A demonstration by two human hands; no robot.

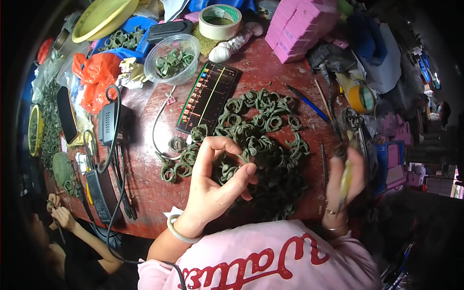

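My left hand [217, 174] is closed in a pinch, thumb and forefinger meeting on a small dark green ring-like piece [246, 155]. Under and beyond it lies a loose pile of similar green curled rings [261, 116], some looped into knots; its near part is in shadow. Off to the right of the pile, my right hand [345, 181] is raised and smeared by motion. Its fingers curl round a thin tool with a yellow handle [346, 180], whose kind I cannot make out. A phone [209, 96] with a lit screen lies against the pile's left edge.
A clear tub [171, 60] and blue tray [126, 38] hold more green pieces. Tape [220, 21] and pink blocks [302, 29] stand at the back. A blue pen [308, 103] lies right. Cables and a black adapter [100, 198] cross the left. Another person's hands [60, 212] work lower left.
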